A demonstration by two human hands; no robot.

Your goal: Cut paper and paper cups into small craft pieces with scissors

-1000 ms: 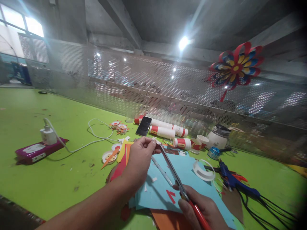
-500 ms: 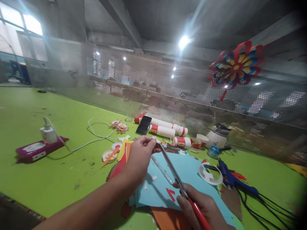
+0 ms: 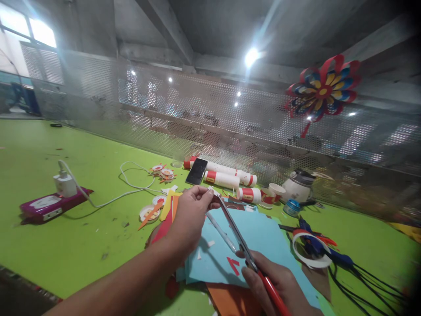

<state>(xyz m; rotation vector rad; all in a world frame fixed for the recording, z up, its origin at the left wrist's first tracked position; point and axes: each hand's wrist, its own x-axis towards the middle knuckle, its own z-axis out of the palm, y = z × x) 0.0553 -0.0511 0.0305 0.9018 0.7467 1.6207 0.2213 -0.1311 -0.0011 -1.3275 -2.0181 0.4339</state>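
Observation:
In my right hand (image 3: 279, 281) is a pair of scissors (image 3: 241, 241) with red handles, its long blades pointing up and away to the left. My left hand (image 3: 194, 210) pinches a small white piece of paper (image 3: 214, 192) at the blade tips; most of that piece is hidden by my fingers. Below both hands lies a stack of light blue paper (image 3: 256, 224). On it are a pen (image 3: 221, 231), red paper strips (image 3: 233, 265) and white scraps (image 3: 210, 243). A white paper ring (image 3: 296, 250) rests against the blue glue gun (image 3: 342, 259) on the right.
Paper-cup tubes (image 3: 222, 179), a phone (image 3: 196, 171), a kettle (image 3: 297, 186) and a blue-lidded jar (image 3: 292, 207) stand or lie along the back. A purple power strip (image 3: 49, 206) with a white cable sits left. A paper flower (image 3: 324, 91) hangs before the mesh panel (image 3: 210, 118).
The white ring has shifted right, from the edge of the blue paper onto the glue gun. Both hands and the scissors stay nearly in place.

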